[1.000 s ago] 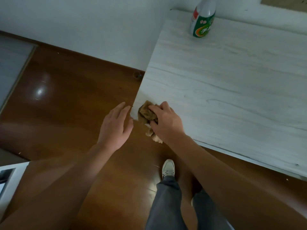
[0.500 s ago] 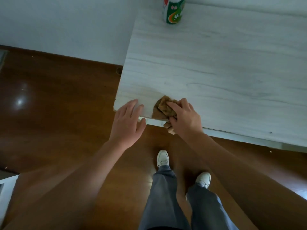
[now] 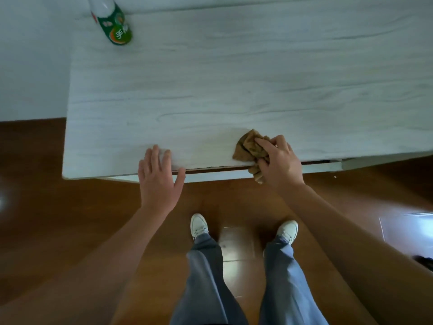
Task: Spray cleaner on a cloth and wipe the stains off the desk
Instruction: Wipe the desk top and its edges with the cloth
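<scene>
The right grip [image 3: 280, 161] is curled round a crumpled brown cloth [image 3: 249, 146] and presses it onto the near edge of the pale wood-grain table [image 3: 234, 78]. A tail of the cloth hangs below that edge. The left grip [image 3: 159, 179] lies flat and holds nothing, with its fingers straight on the tabletop by the same edge and its thumb spread, well left of the cloth. A green-labelled spray bottle [image 3: 116, 29] stands at the table's far left corner, well apart from both, with its top cut off by the frame. White shoes [image 3: 198, 225] stand on the brown wooden floor [image 3: 70, 219].
</scene>
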A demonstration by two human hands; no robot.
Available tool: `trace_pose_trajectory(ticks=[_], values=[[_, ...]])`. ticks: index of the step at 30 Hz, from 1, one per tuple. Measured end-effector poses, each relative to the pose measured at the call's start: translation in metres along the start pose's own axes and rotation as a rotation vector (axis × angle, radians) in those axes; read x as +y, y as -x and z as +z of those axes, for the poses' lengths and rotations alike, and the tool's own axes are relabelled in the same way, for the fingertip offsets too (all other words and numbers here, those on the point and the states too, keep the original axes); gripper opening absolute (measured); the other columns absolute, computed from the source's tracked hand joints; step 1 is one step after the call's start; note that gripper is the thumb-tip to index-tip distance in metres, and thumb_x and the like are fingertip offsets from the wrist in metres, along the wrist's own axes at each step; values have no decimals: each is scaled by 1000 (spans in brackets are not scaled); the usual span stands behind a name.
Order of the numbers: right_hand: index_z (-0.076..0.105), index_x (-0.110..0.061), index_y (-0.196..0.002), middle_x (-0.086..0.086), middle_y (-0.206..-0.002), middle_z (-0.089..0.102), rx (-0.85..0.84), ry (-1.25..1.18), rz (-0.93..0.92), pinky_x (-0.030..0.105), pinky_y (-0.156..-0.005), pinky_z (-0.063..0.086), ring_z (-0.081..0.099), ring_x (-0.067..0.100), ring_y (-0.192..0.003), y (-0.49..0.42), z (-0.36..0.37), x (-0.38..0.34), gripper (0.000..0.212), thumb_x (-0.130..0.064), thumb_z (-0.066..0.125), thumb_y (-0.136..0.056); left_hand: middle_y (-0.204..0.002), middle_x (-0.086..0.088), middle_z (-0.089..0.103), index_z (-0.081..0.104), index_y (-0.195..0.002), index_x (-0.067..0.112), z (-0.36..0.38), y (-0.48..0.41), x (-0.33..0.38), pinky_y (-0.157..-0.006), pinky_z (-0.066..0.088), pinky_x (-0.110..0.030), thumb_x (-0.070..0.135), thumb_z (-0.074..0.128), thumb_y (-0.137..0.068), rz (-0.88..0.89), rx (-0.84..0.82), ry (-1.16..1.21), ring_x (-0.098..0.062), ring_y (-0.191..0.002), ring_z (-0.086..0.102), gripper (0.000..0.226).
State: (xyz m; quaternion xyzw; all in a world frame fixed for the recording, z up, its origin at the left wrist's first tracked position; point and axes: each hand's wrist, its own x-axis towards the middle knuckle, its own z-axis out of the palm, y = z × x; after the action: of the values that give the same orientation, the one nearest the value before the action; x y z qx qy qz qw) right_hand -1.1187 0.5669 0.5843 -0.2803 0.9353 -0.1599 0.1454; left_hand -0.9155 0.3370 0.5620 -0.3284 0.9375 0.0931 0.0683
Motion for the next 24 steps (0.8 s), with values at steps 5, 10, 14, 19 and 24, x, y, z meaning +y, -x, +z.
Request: trace_pose_trajectory(ticks=[5, 10, 14, 19, 24], values=[[50, -26, -143, 3, -121, 46, 16, -12, 3, 37, -76, 52, 50, 24, -110, 1, -32, 85, 51, -22, 60, -93, -157, -16, 41, 47, -146, 13, 0, 4, 78, -117, 35, -54, 50, 30, -104, 38, 52, 11, -35, -148, 35, 58], [49, -27, -143, 2, -120, 45, 19, -15, -3, 33, -74, 49, 50, 22, -109, -1, -65, 166, 51, -24, 59, -93, -158, -16, 41, 48, -147, 11, 8, -7, 186, -117, 36, -53, 41, 38, -107, 123, 81, 39, -34, -148, 37, 51], [49, -29, -143, 2, -121, 44, 32, -17, 46, 33, -70, 47, 49, 23, -111, -5, -91, 231, 53, -26, 60, -92, -160, -14, 38, 47, -148, 13, 17, -16, 262, -117, 34, -52, 41, 40, -107, 212, 63, 66, -34, -148, 35, 50], [48, -28, -143, 4, -124, 44, 55, -22, 145, 40, -80, 53, 49, 25, -112, -5, -126, 311, 52, -25, 59, -93, -156, -14, 41, 50, -144, 15, 33, -26, 332, -114, 37, -56, 43, 42, -105, 252, 30, 27, -36, -146, 36, 49], [46, -28, -144, 2, -125, 42, 71, -20, 240, 40, -84, 53, 49, 23, -110, -7, -154, 372, 50, -22, 56, -95, -155, -18, 40, 49, -143, 12, 41, -24, 345, -113, 36, -61, 38, 49, -104, 195, 61, 5, -41, -145, 34, 47]])
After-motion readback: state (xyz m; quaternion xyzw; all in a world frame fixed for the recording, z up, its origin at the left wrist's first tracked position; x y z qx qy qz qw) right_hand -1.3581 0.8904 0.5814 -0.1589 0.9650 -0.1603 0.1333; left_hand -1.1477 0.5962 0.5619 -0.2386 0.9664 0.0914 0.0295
